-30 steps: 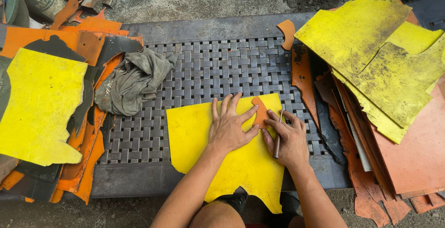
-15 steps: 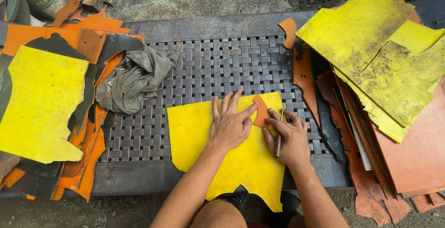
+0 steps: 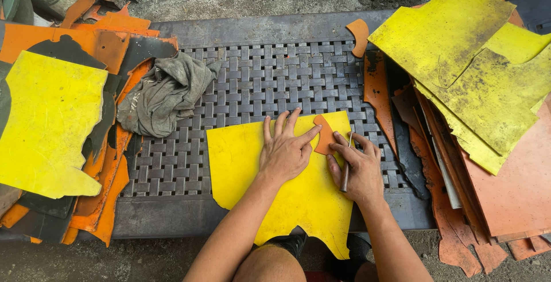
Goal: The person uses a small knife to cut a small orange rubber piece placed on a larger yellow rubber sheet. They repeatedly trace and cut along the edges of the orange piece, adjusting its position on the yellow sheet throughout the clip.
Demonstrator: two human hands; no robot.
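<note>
The left hand (image 3: pixel 284 153) lies flat on the yellow sheet (image 3: pixel 275 184), fingers (image 3: pixel 279 126) spread, the forefinger tip touching the small orange template (image 3: pixel 325 135), which lies just past the fingertips near the sheet's far right corner. The right hand (image 3: pixel 359 170) is curled around a thin tool (image 3: pixel 346 170), its tip apparently at the template's right edge, though that is hard to see. The sheet's near edge hangs off the woven bench (image 3: pixel 252 81). Beyond the fingers the bench is bare up to the grey rag (image 3: pixel 166 92); scrap piles (image 3: pixel 459 64) crowd the right side.
</note>
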